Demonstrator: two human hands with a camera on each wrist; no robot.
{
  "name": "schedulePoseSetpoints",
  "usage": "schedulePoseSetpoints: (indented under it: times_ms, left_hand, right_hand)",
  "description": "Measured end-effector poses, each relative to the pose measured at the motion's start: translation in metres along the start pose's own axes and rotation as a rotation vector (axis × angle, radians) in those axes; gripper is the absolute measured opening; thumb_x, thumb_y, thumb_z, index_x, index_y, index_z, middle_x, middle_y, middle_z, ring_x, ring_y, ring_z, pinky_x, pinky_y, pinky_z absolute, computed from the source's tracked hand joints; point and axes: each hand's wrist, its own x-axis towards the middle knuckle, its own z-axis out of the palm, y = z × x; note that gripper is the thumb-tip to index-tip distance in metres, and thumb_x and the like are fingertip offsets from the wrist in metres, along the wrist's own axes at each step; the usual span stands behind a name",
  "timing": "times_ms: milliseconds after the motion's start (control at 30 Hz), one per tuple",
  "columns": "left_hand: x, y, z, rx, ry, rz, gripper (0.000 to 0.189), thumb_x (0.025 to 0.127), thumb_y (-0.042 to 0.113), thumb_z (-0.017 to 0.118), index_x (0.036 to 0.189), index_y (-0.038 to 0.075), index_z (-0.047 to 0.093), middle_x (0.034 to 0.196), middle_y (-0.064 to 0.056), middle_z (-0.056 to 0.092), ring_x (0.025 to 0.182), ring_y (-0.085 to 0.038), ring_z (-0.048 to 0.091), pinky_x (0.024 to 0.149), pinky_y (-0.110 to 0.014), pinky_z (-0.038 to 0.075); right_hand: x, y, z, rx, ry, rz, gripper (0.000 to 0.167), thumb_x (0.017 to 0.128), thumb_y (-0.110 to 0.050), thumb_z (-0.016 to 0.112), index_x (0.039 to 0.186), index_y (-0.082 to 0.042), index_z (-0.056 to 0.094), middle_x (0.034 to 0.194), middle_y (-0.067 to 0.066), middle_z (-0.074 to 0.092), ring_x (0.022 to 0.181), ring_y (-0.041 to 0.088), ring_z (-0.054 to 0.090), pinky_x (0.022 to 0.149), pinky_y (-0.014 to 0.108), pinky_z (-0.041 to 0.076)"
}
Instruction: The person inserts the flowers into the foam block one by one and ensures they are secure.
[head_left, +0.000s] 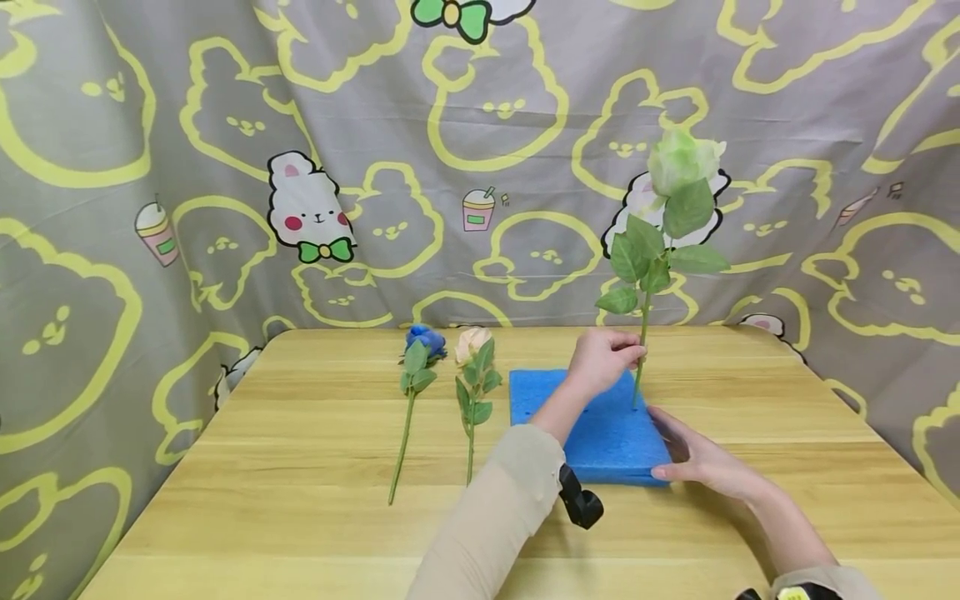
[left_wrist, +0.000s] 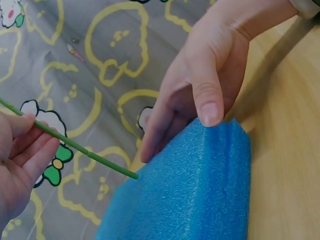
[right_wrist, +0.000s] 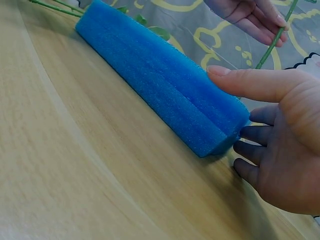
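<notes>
My left hand [head_left: 600,362] pinches the green stem [left_wrist: 75,145] of an artificial rose between thumb and fingers. The pale green-white rose [head_left: 684,162] stands nearly upright above that hand, with several leaves along its stem. The stem's lower end meets the top of a blue foam block [head_left: 611,446], near its right edge. At the block's right side, my right hand [head_left: 708,462] grips the corner. Its thumb lies over the front edge, seen in the right wrist view, and its fingers [right_wrist: 252,150] rest along the right end face.
Left of the block, a blue rose [head_left: 425,340] and a cream rose [head_left: 472,343] lie on the wooden table [head_left: 300,500], blooms toward the back. A grey curtain [head_left: 375,125] with yellow cartoon outlines hangs behind the table. Small dark holes mark the foam's top.
</notes>
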Motion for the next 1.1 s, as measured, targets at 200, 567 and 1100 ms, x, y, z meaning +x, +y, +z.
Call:
schedulePoseSetpoints:
  times_ms: [200, 567, 1100]
  left_hand:
    - [0.0005, -0.004, 0.0016, 0.027, 0.015, 0.003, 0.019, 0.088, 0.013, 0.064, 0.103, 0.003, 0.071, 0.091, -0.005, 0.07, 0.074, -0.009, 0.067, 0.063, -0.015, 0.051]
    - [-0.002, -0.0055, 0.0068, 0.093, 0.01, -0.009, 0.017, 0.087, 0.015, 0.066, 0.1, 0.006, 0.073, 0.086, 0.0, 0.07, 0.07, -0.004, 0.064, 0.061, -0.015, 0.05]
    - [-0.0051, -0.01, 0.0081, 0.232, -0.006, 0.006, 0.013, 0.087, 0.02, 0.066, 0.096, 0.011, 0.072, 0.084, 0.007, 0.065, 0.073, -0.003, 0.055, 0.06, -0.017, 0.046]
  right_hand:
    - [0.0013, 0.0008, 0.0013, -0.001, -0.001, -0.01, 0.085, 0.085, -0.009, 0.064, 0.144, 0.009, 0.005, 0.147, 0.034, 0.006, 0.131, 0.052, 0.009, 0.09, 0.007, 0.03]
    - [-0.0001, 0.0026, 0.0006, 0.011, -0.005, -0.013, 0.084, 0.086, -0.008, 0.063, 0.144, 0.008, 0.005, 0.147, 0.033, 0.006, 0.13, 0.052, 0.01, 0.09, 0.008, 0.032]
    - [0.0008, 0.0025, -0.001, 0.015, -0.012, 0.004, 0.083, 0.088, -0.009, 0.062, 0.145, 0.008, 0.003, 0.148, 0.032, 0.004, 0.131, 0.05, 0.01, 0.09, 0.008, 0.032]
